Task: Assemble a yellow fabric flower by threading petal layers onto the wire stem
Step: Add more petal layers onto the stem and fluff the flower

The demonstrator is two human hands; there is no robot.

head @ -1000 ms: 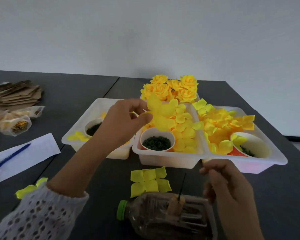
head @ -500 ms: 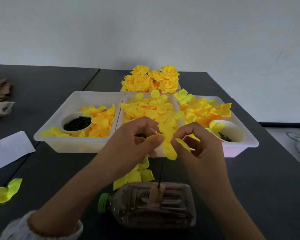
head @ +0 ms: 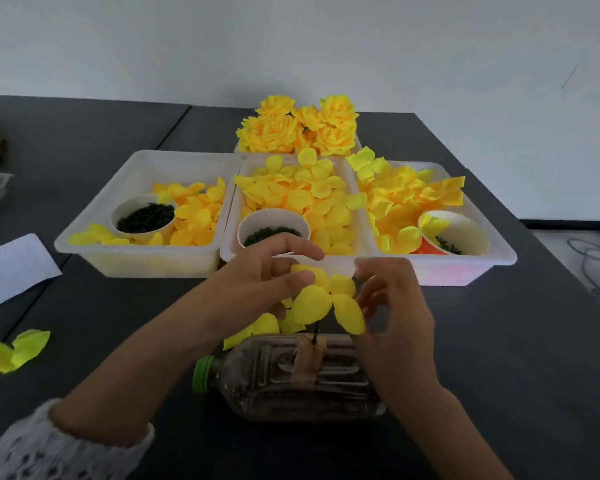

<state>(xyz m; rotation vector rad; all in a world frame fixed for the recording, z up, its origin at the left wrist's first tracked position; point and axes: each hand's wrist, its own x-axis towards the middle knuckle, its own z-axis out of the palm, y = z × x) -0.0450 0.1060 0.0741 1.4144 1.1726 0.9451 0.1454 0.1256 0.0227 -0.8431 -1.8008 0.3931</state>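
A dark grey surface (head: 482, 358) fills the view, its left edge cut off, with open room at the right front. Three white plastic trays (head: 142, 261) sit side by side, each holding loose yellow fabric petals and a paper cup of dark green bits (head: 142, 216). Behind them, finished yellow fabric flowers (head: 298, 128) hide their own tray. Nearest, a clear plastic bottle (head: 291, 386) lies on its side, a thin dark wire stem (head: 315, 332) rising from it. Just above, the left hand (head: 257, 289) and right hand (head: 392, 306) each pinch a yellow fabric petal layer (head: 323, 299), which hides the stem's tip.
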